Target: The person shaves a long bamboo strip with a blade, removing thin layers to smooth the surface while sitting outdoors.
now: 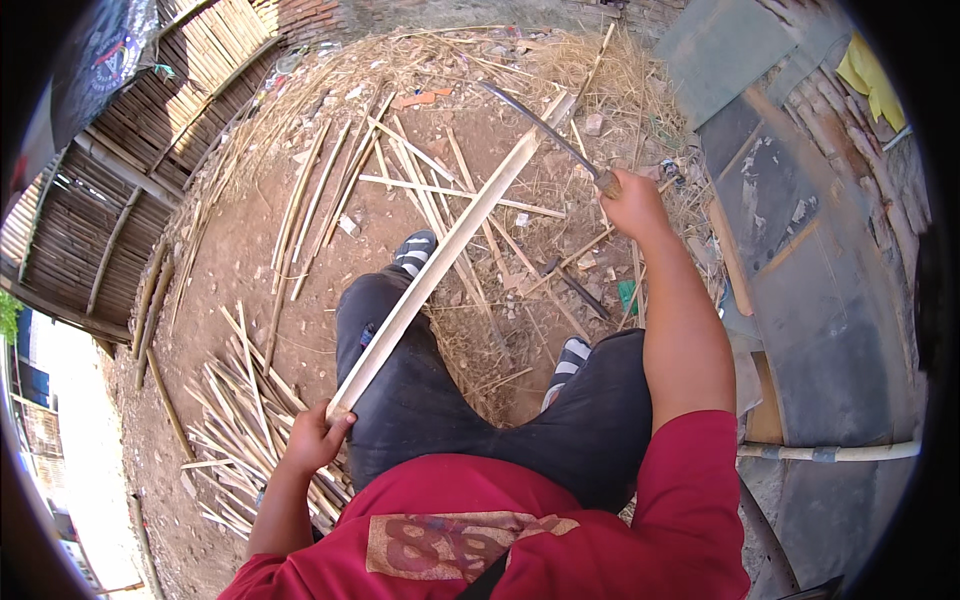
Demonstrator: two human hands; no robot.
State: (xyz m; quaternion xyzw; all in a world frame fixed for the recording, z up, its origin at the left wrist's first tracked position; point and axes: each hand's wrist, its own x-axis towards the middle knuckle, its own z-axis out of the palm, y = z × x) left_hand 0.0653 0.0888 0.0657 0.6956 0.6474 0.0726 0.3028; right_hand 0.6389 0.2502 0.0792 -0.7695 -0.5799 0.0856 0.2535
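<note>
Bamboo strip (453,249), one, long, trough-shaped, end gripped by left hand (320,436); one curved knife (547,127) clenched in right hand (634,203); one stick pile (237,423) beside left.

- I am seeing an outdoor work yard: bare earth ground (225,260) is spreading out in sunlight.
- Slatted walls (75,230) are standing along the ground's left edge, and a brick wall (305,15) is bordering its far edge.
- Weathered panels (830,310) are lining its right edge.
- Split strips (240,430) are lying heaped near its lower-left corner.
- Above its middle, a long blade (565,143) and a split pole (440,262) are pointing to handwork.
</note>
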